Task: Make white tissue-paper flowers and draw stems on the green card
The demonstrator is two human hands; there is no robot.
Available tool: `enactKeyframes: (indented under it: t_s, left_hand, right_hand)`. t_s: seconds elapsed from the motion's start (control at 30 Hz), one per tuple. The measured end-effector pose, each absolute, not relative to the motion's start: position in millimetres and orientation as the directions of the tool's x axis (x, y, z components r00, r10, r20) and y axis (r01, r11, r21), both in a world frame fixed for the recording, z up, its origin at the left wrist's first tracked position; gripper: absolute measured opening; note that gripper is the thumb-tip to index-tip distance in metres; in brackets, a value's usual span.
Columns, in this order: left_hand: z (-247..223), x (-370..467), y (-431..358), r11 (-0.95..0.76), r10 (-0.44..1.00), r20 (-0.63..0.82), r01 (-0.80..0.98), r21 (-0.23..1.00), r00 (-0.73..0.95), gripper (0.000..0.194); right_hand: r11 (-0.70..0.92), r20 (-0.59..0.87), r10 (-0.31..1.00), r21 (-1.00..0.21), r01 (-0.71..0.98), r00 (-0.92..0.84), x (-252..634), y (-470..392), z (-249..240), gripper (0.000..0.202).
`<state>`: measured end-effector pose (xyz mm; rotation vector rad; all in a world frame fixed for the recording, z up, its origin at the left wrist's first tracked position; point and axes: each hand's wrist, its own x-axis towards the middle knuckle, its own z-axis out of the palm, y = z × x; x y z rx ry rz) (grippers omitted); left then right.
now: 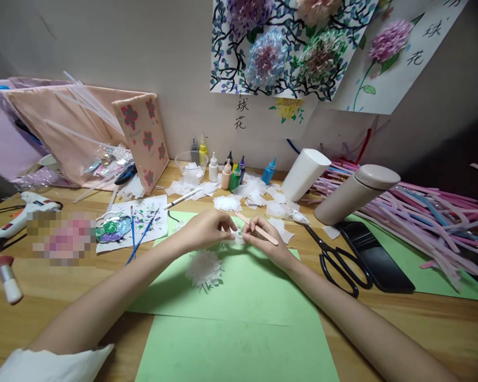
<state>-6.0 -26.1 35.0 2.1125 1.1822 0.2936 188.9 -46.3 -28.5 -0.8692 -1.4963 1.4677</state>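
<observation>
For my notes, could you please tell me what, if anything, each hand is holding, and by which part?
The right hand holds a wooden stick near its middle; whether the left hand pinches the white paper nearby cannot be told.

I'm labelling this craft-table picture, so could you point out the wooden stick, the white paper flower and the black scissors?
Wooden stick [268,237]: head view, flat face near its closer end.
White paper flower [204,269]: head view, middle of its ruffled top.
Black scissors [325,248]: head view, where blades meet handles.
</observation>
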Motion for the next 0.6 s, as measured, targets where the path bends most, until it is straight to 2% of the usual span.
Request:
enactKeyframes:
  t_s: [0.3,0.47,0.6]
  left_hand:
    - [31,-4,-27,-0.331,0.804,-0.18,0.678,0.656,0.567,0.018]
    - [31,1,-32,-0.293,0.831,-0.239,0.76,0.581,0.503,0.019]
    - [27,3,-34,-0.282,0.877,-0.216,0.823,0.493,0.43,0.016]
  right_hand:
    - [0.17,0.132,0.907,-0.984,0.06,-0.4,187,-48,-32,0.028]
    - [0.205,0.136,0.918,-0.967,0.151,-0.374,186,-50,-30,0.021]
    - [0.267,0.223,0.942,-0.951,0.157,-0.251,188,-51,-32,0.02]
